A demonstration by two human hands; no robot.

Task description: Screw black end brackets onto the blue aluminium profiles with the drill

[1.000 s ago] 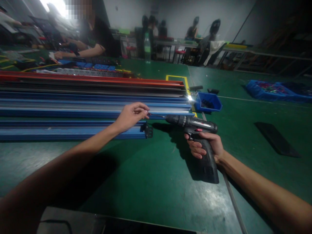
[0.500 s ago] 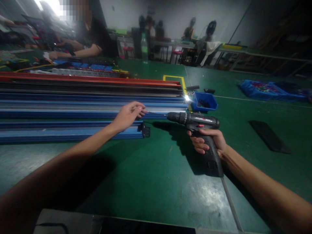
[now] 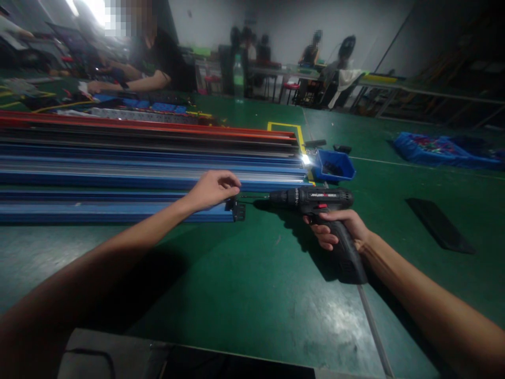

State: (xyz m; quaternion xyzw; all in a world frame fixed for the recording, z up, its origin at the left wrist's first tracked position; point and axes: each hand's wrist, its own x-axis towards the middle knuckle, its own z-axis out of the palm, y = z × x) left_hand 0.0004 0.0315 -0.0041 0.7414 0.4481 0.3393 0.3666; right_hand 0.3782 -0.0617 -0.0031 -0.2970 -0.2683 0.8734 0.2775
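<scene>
My right hand is wrapped round the handle of a black cordless drill. The drill lies level, and its long thin bit points left. At the bit's tip, my left hand is closed in a pinch; whatever is between the fingertips is too small to make out. Just under those fingers is a black end cap on the right end of a blue rail. The rail lies flat on the green table, partly covered by my left hand and wrist.
Behind the near rail lie several long blue, black and orange profiles. A blue bin with small dark parts stands at their right end. Farther right are a flat black object and blue trays. A co-worker's arm rests across the table.
My left hand has come down slightly onto the capped rail end. The drill has tilted to level, lowering its bit to the end cap. The whole view has shifted a little.
</scene>
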